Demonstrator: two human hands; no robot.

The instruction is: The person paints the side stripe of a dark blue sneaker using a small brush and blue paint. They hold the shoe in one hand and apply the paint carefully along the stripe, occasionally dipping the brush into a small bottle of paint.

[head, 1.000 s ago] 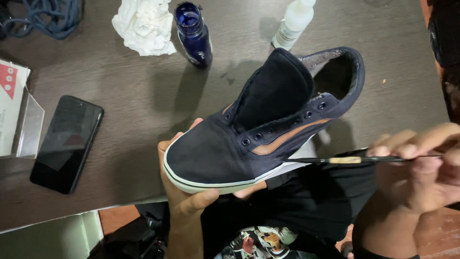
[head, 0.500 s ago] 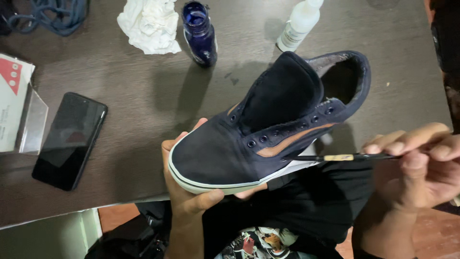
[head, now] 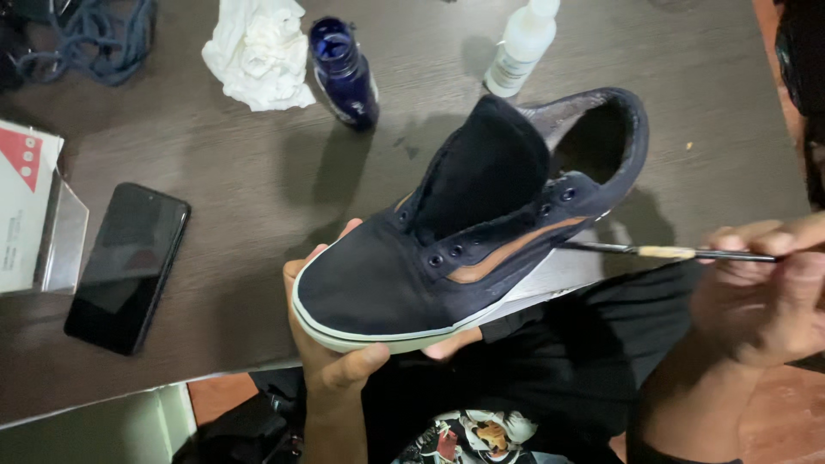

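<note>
My left hand [head: 331, 361] cups the toe of a dark navy lace-less sneaker [head: 464, 232] from below, holding it over the table edge with the opening turned away from me. The shoe has a white sole rim and a brown side stripe [head: 507, 253]. My right hand [head: 765, 292] pinches a thin paintbrush [head: 662, 252] at the right. The brush lies level, and its tip touches the shoe's side near the rear end of the brown stripe.
On the dark wooden table [head: 258, 189] stand a blue bottle [head: 344, 73] and a white squeeze bottle [head: 522, 43]. A crumpled white cloth [head: 256, 51] lies beside them. A black phone [head: 129, 266], a clear stand with a red-and-white card [head: 30, 206] and blue laces [head: 103, 39] are at the left.
The shoe has stayed in my left hand and shifted slightly up and right in view. The brush tip has stayed against the shoe's side beside the brown stripe.
</note>
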